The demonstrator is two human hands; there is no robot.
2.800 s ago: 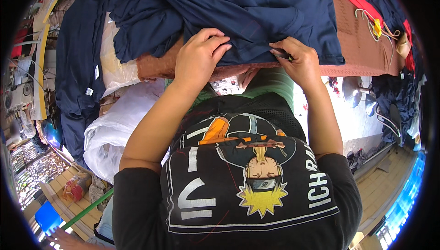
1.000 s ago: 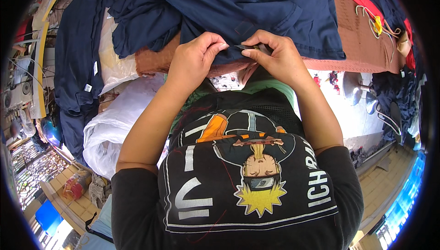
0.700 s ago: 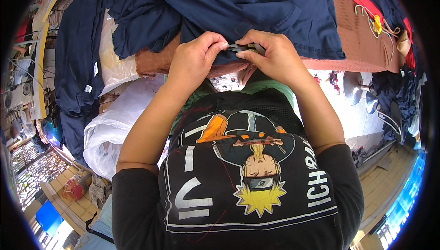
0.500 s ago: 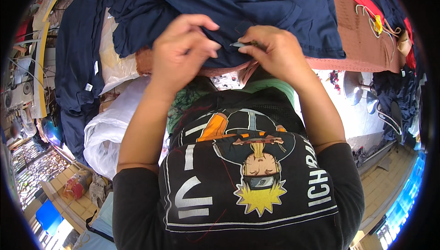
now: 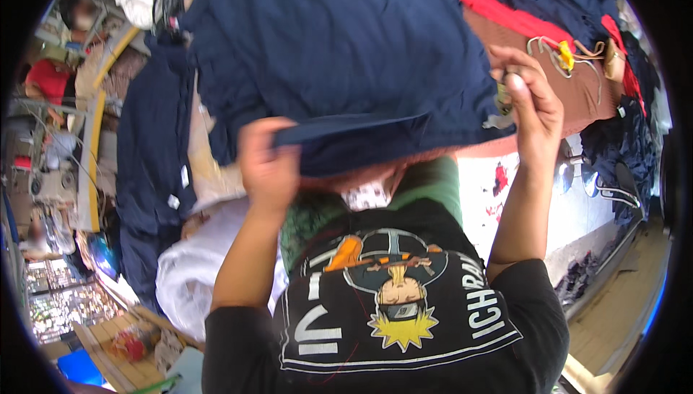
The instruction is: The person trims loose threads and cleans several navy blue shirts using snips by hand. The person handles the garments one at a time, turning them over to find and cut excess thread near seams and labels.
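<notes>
A large navy cloth garment (image 5: pixel 339 54) lies spread over the work surface in front of me. At its near edge my left hand (image 5: pixel 268 166), smeared by motion, is closed on a raised navy fold that stretches to the right. My right hand (image 5: pixel 530 98) is lifted beside the garment's right edge. Its thumb and fingers pinch small thread snips (image 5: pixel 502 99), whose greyish tip points down toward the cloth; the fingers partly hide them.
Brown patterned cloth (image 5: pixel 588 101) lies under the garment, with a red strip (image 5: pixel 498 11) and tied cords (image 5: pixel 567 56) on it. More navy cloth (image 5: pixel 155 170) hangs at the left beside a white fabric bundle (image 5: pixel 184 286). A person in red (image 5: pixel 50 80) is at far left.
My right hand has moved right, away from the middle, with the snips. My left hand has gone down and taken hold of the navy cloth, raising its near edge. The view has shifted.
</notes>
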